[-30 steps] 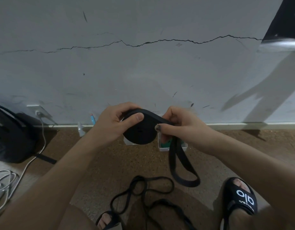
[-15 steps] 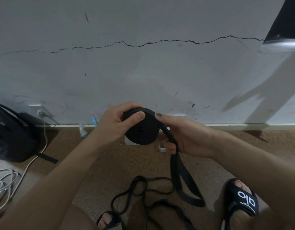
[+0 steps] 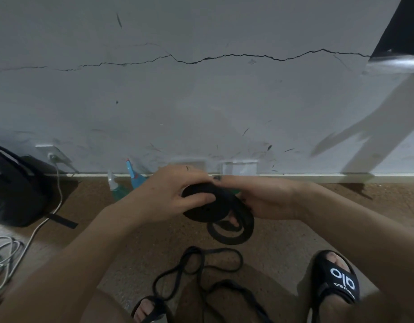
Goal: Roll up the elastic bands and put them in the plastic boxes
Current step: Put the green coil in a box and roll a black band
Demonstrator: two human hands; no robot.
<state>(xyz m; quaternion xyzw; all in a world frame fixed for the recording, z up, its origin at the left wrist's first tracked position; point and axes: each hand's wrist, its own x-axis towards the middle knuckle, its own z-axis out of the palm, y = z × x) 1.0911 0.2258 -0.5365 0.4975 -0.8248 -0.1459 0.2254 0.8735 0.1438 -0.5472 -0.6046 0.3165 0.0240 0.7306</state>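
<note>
A wide black elastic band (image 3: pixel 202 209) is wound into a thick roll. My left hand (image 3: pixel 171 194) grips the roll, thumb across its face. My right hand (image 3: pixel 262 199) holds the band's loose tail, which curls in a short loop (image 3: pixel 231 229) under the roll. A thinner black band (image 3: pixel 201 269) lies tangled on the brown floor between my feet. Two clear plastic boxes stand against the wall behind my hands, the left box (image 3: pixel 196 164) and the right box (image 3: pixel 240 168), both mostly hidden.
A black bag (image 3: pixel 14 190) sits at the left by the wall, with a white cable (image 3: pixel 49 213) running from a wall socket. Two spray bottles (image 3: pixel 122 183) stand at the skirting. My feet wear black slides (image 3: pixel 334 276).
The long hanging tail has been wound onto the roll; only a short loop is left. Both hands and the roll sit lower in view, and the roll has tilted flatter.
</note>
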